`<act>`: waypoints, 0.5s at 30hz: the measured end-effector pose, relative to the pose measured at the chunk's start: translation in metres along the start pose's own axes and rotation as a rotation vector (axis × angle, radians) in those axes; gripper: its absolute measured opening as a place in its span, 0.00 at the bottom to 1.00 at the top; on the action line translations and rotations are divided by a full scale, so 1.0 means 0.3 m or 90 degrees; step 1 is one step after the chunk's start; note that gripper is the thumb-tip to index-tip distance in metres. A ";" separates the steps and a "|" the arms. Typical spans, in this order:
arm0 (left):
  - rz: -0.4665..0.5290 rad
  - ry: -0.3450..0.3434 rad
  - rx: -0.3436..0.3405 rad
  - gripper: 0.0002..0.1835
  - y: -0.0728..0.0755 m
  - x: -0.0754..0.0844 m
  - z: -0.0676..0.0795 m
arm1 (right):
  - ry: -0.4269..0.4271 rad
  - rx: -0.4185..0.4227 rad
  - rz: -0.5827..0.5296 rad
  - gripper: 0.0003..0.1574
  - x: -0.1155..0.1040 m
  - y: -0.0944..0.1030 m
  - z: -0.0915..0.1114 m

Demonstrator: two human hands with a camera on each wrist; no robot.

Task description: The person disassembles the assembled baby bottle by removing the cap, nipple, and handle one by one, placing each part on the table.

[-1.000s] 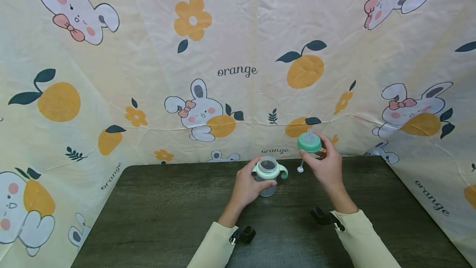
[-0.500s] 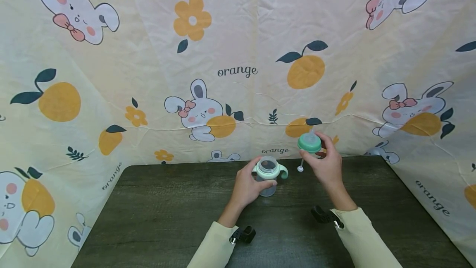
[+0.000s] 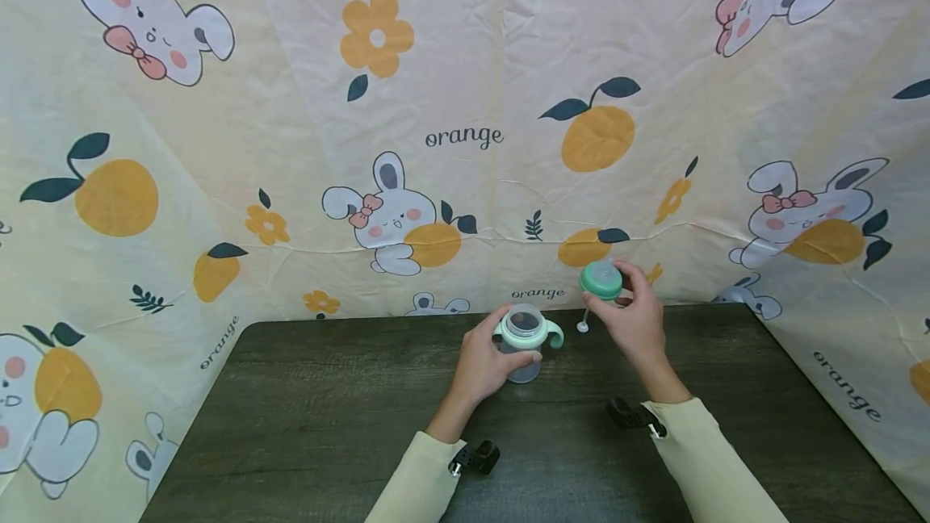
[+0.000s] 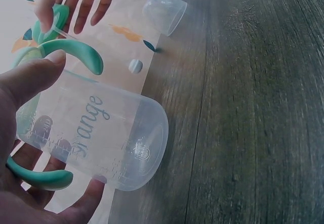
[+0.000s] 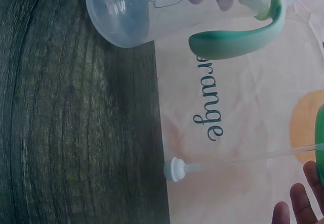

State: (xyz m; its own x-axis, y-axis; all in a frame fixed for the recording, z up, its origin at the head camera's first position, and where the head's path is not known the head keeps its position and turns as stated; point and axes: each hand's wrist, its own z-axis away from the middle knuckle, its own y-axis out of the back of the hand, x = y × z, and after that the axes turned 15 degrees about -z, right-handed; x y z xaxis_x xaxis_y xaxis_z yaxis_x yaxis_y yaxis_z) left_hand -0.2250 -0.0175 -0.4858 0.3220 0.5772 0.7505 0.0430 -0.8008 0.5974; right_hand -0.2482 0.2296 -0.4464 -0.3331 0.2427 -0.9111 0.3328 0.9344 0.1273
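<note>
A clear baby bottle (image 3: 523,370) with a pale green two-handled collar (image 3: 525,337) is held upright and uncapped by my left hand (image 3: 485,361). In the left wrist view its see-through body (image 4: 101,128) shows between thumb and fingers. To the right, my right hand (image 3: 635,325) grips a green bottle lid (image 3: 601,281) by its edge, with a clear nipple on top, tilted slightly left. From the lid hangs a thin straw (image 5: 243,159) ending in a white weighted ball (image 5: 174,169). Lid and bottle are apart.
A clear dome cap (image 4: 164,14) stands on the dark wood table (image 3: 327,410), visible in the left wrist view. Behind the table hangs a cream cloth (image 3: 465,63) printed with rabbits and oranges. Black straps (image 3: 475,458) circle both wrists.
My right hand has shifted a little to the left with the lid, which now tilts more to the left. The left hand and bottle have stayed in place.
</note>
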 end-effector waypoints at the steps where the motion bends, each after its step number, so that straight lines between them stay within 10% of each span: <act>1: -0.002 0.000 0.001 0.43 0.000 0.001 -0.001 | -0.001 0.000 0.001 0.42 0.004 -0.001 0.000; 15: -0.005 0.004 0.001 0.43 -0.001 0.007 0.002 | -0.016 -0.012 -0.012 0.43 0.032 -0.019 -0.011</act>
State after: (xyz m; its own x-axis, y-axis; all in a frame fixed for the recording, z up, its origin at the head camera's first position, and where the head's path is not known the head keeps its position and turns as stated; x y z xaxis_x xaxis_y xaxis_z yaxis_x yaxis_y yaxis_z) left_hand -0.2238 -0.0160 -0.4845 0.3161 0.5847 0.7472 0.0473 -0.7963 0.6031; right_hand -0.2562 0.2274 -0.4545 -0.3174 0.2189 -0.9227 0.3102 0.9434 0.1171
